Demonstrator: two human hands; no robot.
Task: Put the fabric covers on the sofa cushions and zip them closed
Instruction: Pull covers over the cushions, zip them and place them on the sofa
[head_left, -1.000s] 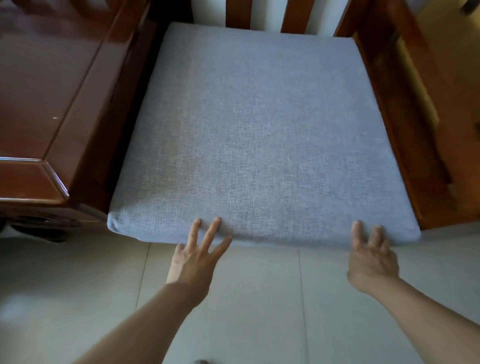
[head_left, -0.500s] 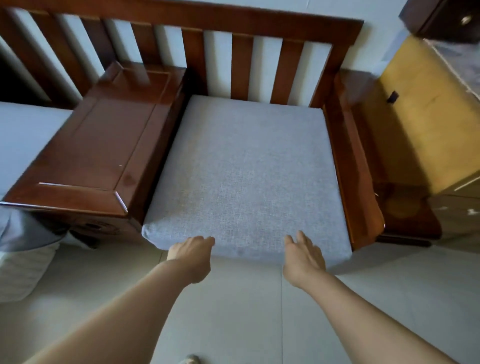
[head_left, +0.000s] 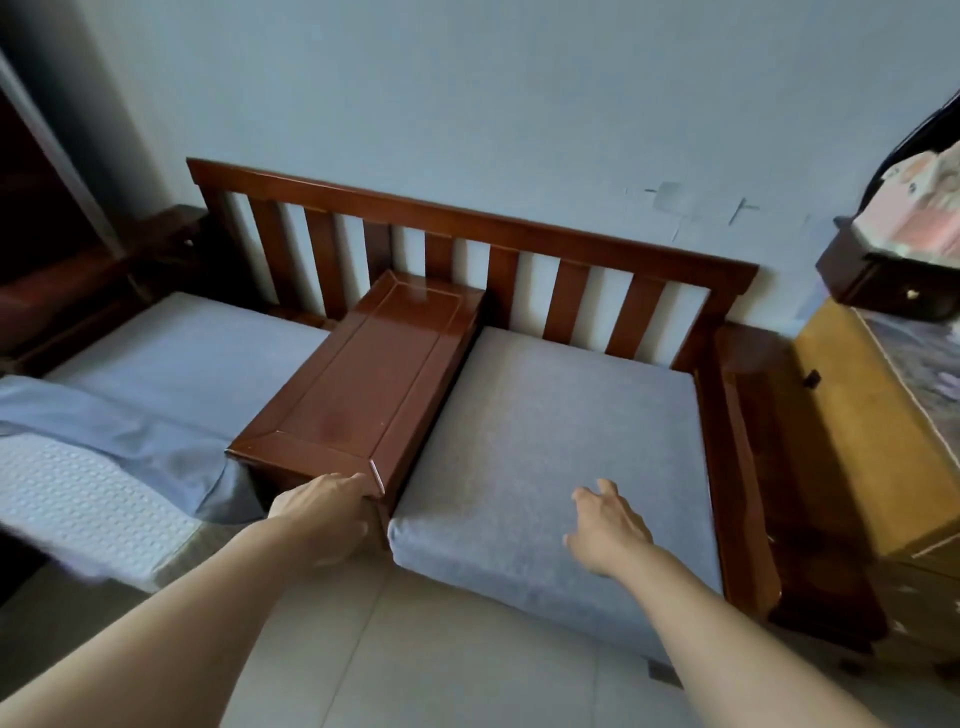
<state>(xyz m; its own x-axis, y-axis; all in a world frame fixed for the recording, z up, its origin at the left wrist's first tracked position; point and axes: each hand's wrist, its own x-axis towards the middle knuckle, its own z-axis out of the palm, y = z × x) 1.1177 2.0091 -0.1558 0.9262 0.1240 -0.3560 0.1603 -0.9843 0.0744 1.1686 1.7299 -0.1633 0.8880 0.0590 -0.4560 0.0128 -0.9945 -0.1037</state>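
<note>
The grey fabric-covered square cushion (head_left: 561, 452) lay finished in the right seat; the white foam cushion (head_left: 88, 499) at left was only half covered. Left hand (head_left: 322, 512) rested on the brown wooden console (head_left: 363, 374), right hand (head_left: 608, 525) hovered, fingers loosely spread.

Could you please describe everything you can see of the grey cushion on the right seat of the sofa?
The grey cushion is a thick square pad in a woven, linen-like grey cover, smooth and fully covered on the sides that show. It lies flat in the right seat, between the wooden centre console and the right armrest, its front edge overhanging the floor. No zip shows. The right hand is over its front part, fingers loosely spread.
</note>
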